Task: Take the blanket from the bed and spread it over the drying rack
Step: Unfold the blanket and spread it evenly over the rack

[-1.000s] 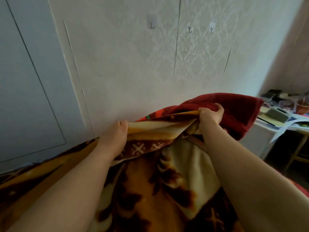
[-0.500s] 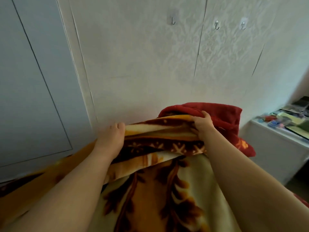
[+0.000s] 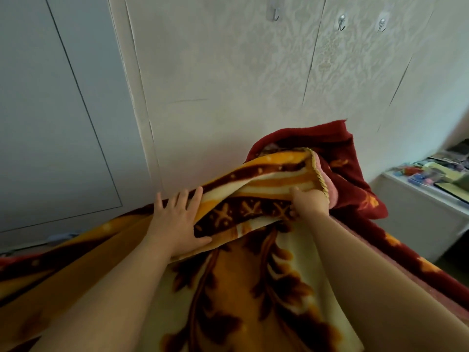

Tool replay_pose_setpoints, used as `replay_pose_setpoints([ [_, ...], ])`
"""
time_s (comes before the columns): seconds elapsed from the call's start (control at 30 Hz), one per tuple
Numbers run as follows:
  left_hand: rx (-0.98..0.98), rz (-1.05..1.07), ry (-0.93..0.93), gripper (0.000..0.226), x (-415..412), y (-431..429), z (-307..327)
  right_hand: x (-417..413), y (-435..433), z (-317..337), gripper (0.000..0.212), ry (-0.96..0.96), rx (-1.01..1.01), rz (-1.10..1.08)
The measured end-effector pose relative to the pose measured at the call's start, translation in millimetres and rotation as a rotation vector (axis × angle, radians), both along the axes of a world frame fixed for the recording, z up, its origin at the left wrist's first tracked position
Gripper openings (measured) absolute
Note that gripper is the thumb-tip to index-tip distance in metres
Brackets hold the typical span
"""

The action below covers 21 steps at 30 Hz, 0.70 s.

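A thick orange, cream and brown patterned blanket (image 3: 243, 288) fills the lower part of the head view and lies draped away from me toward the wall. Its far edge is folded back in a raised band. My left hand (image 3: 177, 219) lies flat on the left end of that fold with fingers spread. The right end of the fold is pinched in my right hand (image 3: 308, 201), near the blanket's yellow-trimmed corner. A dark red blanket (image 3: 337, 158) bunches up behind and to the right of the fold. No drying rack shows; whatever carries the blankets is covered.
A pale patterned wall (image 3: 228, 85) rises straight ahead, with three small hooks (image 3: 341, 21) high up. A grey-blue panel (image 3: 50, 110) is at the left. A white table (image 3: 418, 212) with cluttered papers and small items stands at the right.
My left hand has let go of the blanket edge and now lies flat on it with fingers spread. The fold has dropped lower, and my view has shifted left and closer to the wall.
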<state>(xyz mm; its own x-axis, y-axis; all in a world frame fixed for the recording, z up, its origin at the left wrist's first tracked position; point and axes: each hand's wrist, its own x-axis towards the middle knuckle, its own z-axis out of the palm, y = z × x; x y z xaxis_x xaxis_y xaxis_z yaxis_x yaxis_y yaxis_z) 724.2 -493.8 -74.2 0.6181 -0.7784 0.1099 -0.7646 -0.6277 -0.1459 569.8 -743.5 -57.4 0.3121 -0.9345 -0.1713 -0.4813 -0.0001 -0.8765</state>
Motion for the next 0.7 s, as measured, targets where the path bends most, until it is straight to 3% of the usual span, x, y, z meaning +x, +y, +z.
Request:
replay_pose_setpoints([
  [0.23,0.093,0.063,-0.066,0.13,-15.3,54.3,-21.1,-0.2,20.6,-12.4,0.054,-0.012,0.3,0.015],
  [0.3,0.087,0.16,-0.07,0.122,-20.3,71.2,-26.6,6.1,27.4,-12.1,0.054,-0.077,0.318,-0.019],
  [0.4,0.036,0.267,-0.062,0.101,-21.6,82.3,-26.6,15.1,28.6,-12.3,0.038,-0.212,0.341,-0.124],
  [0.5,0.039,0.231,-0.102,0.095,-12.1,79.9,-15.7,24.6,23.1,-2.7,0.024,-0.33,0.301,-0.201],
  [0.7,0.019,0.191,-0.179,0.078,27.6,55.5,43.3,42.8,-3.7,40.1,0.03,-0.611,0.119,-0.293],
])
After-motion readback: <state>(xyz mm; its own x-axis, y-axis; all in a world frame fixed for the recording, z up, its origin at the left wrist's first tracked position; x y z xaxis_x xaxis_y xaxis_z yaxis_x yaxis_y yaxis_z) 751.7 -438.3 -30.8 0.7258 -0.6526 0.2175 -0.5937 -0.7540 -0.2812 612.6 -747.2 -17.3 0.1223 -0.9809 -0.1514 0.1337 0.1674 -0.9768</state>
